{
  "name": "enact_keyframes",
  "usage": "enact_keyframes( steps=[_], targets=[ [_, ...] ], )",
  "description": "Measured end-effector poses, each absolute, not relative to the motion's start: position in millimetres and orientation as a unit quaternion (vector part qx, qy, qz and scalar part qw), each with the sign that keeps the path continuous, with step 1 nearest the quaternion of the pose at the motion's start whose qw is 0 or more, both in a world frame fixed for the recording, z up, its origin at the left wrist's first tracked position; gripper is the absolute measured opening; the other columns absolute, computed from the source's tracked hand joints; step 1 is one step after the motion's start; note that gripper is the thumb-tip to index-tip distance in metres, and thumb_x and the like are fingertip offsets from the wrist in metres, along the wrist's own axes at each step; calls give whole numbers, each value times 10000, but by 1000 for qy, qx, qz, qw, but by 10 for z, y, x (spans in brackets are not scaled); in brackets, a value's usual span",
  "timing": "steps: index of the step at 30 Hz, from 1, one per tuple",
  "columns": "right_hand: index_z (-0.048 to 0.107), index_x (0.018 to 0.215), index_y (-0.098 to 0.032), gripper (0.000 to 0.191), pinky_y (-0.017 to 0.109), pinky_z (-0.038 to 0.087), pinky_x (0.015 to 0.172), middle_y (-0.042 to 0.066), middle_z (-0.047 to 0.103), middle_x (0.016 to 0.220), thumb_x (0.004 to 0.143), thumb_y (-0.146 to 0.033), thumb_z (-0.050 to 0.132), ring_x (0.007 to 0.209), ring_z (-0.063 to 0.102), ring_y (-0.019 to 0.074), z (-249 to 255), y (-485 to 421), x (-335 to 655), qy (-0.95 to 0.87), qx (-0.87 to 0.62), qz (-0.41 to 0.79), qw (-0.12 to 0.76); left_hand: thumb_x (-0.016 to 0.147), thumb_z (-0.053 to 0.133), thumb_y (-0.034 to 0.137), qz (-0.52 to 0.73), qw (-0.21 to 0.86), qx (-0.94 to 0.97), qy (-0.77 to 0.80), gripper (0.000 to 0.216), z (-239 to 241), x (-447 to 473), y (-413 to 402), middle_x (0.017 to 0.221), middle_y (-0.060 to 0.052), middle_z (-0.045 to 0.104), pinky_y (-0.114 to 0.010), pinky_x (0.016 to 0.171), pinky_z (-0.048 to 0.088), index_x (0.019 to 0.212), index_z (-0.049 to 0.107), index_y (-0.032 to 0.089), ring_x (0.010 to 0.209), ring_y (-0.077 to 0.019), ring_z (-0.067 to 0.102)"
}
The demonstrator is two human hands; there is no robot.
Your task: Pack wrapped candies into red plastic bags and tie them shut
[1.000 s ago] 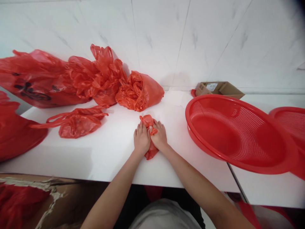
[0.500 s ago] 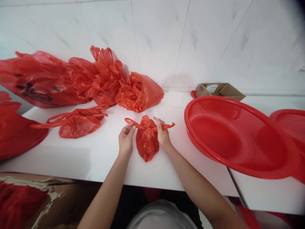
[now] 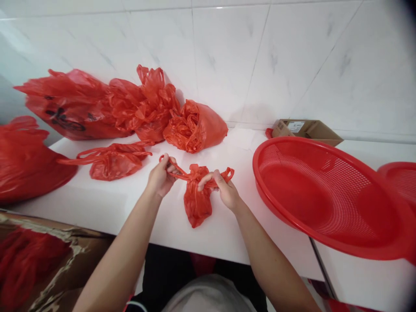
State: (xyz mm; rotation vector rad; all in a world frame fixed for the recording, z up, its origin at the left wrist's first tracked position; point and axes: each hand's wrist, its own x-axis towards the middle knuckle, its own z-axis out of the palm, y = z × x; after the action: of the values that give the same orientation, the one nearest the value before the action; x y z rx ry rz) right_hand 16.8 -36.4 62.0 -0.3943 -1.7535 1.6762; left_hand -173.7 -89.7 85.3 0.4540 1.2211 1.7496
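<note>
A small red plastic bag (image 3: 197, 203) with something inside lies on the white table in front of me, its neck gathered and knotted. My left hand (image 3: 161, 175) pinches one handle and draws it out to the left. Around the other handle, at the right of the knot, the fingers of my right hand (image 3: 222, 186) are closed. The handle's looped end sticks out above that hand. What the bag holds cannot be made out. Left of my left hand lies another small red bag (image 3: 118, 161) with long handles.
Several larger red bags (image 3: 198, 125) stand along the tiled wall, and one (image 3: 29, 160) sits at the left. Right is a big red perforated basket (image 3: 292, 190), with a cardboard box (image 3: 307, 130) behind it. A torn carton (image 3: 84, 247) with red plastic stands below left.
My left hand has moved left, pulling its handle longer. My right hand has closed over the other handle. The bag has tilted, and the whole view has shifted slightly.
</note>
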Motion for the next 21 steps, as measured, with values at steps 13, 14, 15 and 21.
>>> enact_keyframes(
  steps=[13, 14, 15, 21],
  targets=[
    [630, 647, -167, 666, 221, 390, 503, 12, 617, 596, 933, -670, 299, 452, 444, 65, 419, -659, -73, -721, -125, 668, 136, 933, 549, 383, 590, 309, 182, 724, 286, 594, -2516, -493, 919, -40, 637, -286, 624, 533, 1054, 605, 130, 710, -126, 610],
    [629, 651, -167, 660, 222, 402, 516, 10, 619, 599, 941, -657, 296, 452, 447, 64, 424, -656, -58, -728, -130, 661, 125, 927, 562, 370, 576, 295, 192, 738, 304, 563, -2533, -487, 1022, -62, 639, -328, 695, 551, 1121, 592, 138, 810, -153, 631],
    [634, 670, -167, 650, 224, 413, 528, 11, 628, 615, 949, -644, 292, 453, 449, 64, 434, -651, -39, -732, -133, 657, 118, 924, 566, 358, 564, 278, 205, 750, 305, 556, -2545, -493, 1066, -76, 633, -360, 740, 552, 1133, 592, 138, 867, -174, 633],
    [625, 1046, -217, 427, 227, 388, 514, 17, 716, 874, 951, -571, 405, 463, 411, 62, 530, -641, 36, -703, -125, 664, 222, 757, 711, 281, 496, 92, 395, 768, 283, 1005, -2472, -765, 1122, -99, 605, -437, 989, 403, 1010, 626, 188, 1164, -296, 501]
  ],
)
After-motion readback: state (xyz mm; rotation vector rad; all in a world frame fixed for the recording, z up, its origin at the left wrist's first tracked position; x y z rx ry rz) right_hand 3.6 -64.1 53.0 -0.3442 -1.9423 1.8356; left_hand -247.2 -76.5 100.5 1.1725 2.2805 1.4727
